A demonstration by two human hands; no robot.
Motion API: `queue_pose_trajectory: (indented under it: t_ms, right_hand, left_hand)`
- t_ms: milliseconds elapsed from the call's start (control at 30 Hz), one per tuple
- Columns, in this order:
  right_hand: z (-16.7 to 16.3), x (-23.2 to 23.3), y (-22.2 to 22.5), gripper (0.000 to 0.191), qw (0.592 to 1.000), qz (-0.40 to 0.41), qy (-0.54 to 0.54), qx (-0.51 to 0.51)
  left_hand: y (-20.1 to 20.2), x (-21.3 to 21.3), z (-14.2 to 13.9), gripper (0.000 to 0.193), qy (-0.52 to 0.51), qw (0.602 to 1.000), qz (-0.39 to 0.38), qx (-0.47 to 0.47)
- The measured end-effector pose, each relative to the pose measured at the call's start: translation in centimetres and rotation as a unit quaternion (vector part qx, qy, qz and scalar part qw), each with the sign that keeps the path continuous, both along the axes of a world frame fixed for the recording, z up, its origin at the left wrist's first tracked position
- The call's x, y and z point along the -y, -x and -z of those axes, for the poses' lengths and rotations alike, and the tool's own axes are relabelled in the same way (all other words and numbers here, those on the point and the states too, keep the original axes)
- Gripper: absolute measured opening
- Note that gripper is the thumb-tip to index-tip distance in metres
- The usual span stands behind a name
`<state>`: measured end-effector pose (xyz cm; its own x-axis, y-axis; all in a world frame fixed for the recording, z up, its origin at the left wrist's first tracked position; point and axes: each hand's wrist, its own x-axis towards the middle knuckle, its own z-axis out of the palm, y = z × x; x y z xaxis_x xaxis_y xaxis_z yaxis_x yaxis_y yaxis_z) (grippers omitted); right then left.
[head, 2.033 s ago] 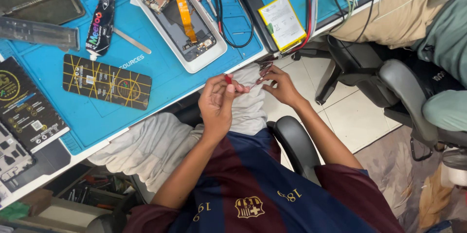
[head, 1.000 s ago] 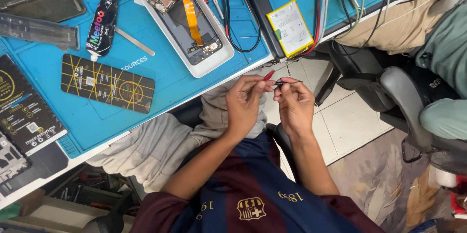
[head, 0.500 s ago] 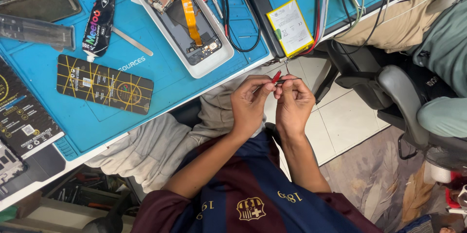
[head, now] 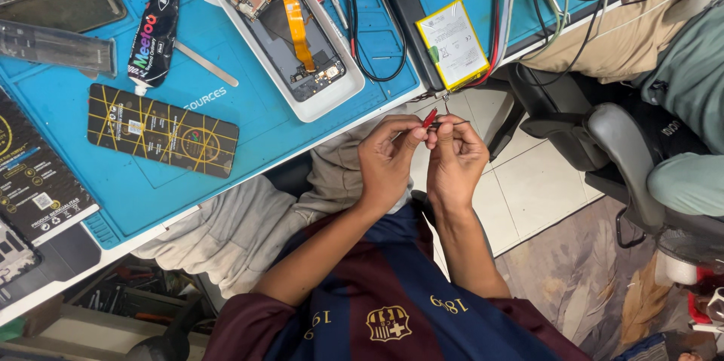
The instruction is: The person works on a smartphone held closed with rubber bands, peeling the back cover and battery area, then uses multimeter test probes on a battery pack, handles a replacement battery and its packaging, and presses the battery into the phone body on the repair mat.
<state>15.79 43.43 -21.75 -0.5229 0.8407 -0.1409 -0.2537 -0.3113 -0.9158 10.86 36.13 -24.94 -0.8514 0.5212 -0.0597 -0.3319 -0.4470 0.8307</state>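
Two hands (head: pixel 422 157), one red clip (head: pixel 429 117)

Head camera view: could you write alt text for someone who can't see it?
A left hand and right hand pinch a small red-tipped part together above the lap, beside a blue work mat. On the mat lie an opened phone, a yellow-edged battery and a black tube.

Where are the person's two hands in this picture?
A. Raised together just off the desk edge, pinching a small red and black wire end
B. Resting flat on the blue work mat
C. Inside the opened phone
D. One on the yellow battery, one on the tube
A: the left hand and right hand meet beyond the desk edge, fingertips on a small red and black wire end.
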Motion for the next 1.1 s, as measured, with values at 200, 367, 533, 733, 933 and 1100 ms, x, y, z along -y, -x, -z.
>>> queue_pose_trajectory:
  t_ms: [200, 367, 533, 733, 933, 1100]
  right_hand:
    - [0.0, 0.3, 0.3, 0.014, 0.997, 0.006, -0.07, -0.009]
    - [0.0, 0.4, 0.2, 0.012, 0.995, 0.006, -0.103, -0.012]
    - [0.0, 0.4, 0.1, 0.009, 0.989, -0.01, -0.145, 0.007]
    - [0.0, 0.0, -0.4, 0.007, 0.984, -0.021, -0.175, 0.042]
    - [0.2, -1.1, -0.9, 0.008, 0.983, -0.054, -0.171, 0.037]
    - [0.3, -1.4, -1.5, 0.009, 0.987, -0.071, -0.142, 0.03]
  left_hand:
    - [0.2, 0.1, -0.2, 0.012, -0.002, 1.0, 0.006, -0.002]
    - [0.2, -0.2, 0.0, 0.014, -0.018, 0.999, 0.009, 0.031]
    - [0.4, -0.1, 0.2, 0.014, -0.025, 0.999, 0.017, 0.041]
    - [1.1, 0.3, 0.2, 0.015, -0.018, 0.999, 0.035, 0.004]
    - [2.9, 1.3, 0.3, 0.011, 0.006, 0.993, 0.122, -0.004]
    - [2.9, 1.2, 0.0, 0.009, -0.012, 0.993, 0.111, -0.025]
